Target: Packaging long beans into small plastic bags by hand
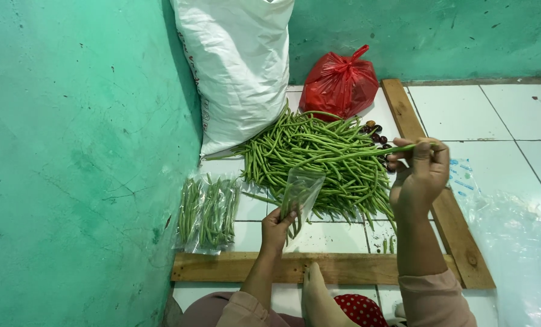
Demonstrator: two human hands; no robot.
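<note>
Tiled floor point(494, 115) | bean pile point(319, 157) between sack point(240, 66), red bag point(338, 85)

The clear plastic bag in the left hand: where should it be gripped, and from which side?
Grip the clear plastic bag at its lower edge from below, as the left hand does. It tilts mouth-up toward the long beans in the right hand.

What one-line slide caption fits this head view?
Left hand holds a clear plastic bag as right hand feeds in long green beans from a floor pile.
</note>
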